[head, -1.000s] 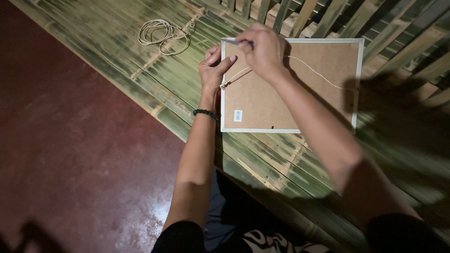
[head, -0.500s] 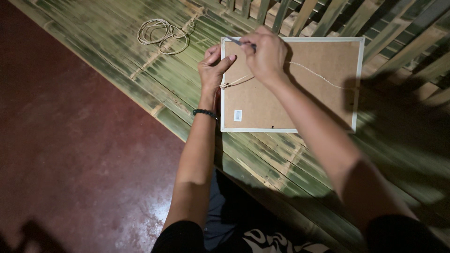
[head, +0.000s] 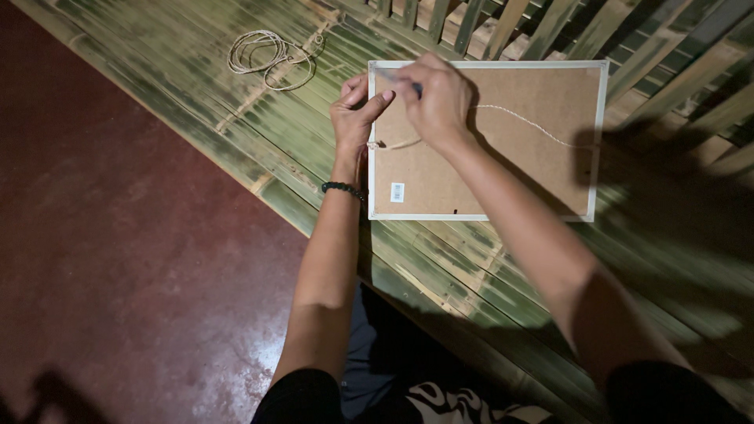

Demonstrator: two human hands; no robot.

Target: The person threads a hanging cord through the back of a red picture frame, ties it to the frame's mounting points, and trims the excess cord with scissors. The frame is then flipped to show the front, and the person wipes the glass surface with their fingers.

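Green bamboo slats (head: 236, 149) form a raised platform running diagonally through the head view, with a dark red polished floor (head: 118, 275) below it on the left and a slatted bamboo railing (head: 550, 31) along the top edge. Light is dim and shadows fall across the right side.

Face down on the slats lies a white-edged picture frame (head: 487, 140), brown backing board up, with a small white sticker near its lower left corner. A pale hanging string (head: 526, 119) crosses the board from the left edge toward the right.

Compared with a second ago, the right hand (head: 433, 98) sits a little closer to the frame's upper left corner, its fingers closed around a small dark tool that is mostly hidden. The left hand (head: 357, 114) has hardly shifted: it rests at the frame's left edge, fingers loosely curled and the thumb pressing by the string's looped end. The frame itself has not moved, so the work seems held at that corner.

A coil of spare string (head: 267, 56) lies well apart on the slats, upper left. A dark bead bracelet (head: 343, 188) circles the left wrist.
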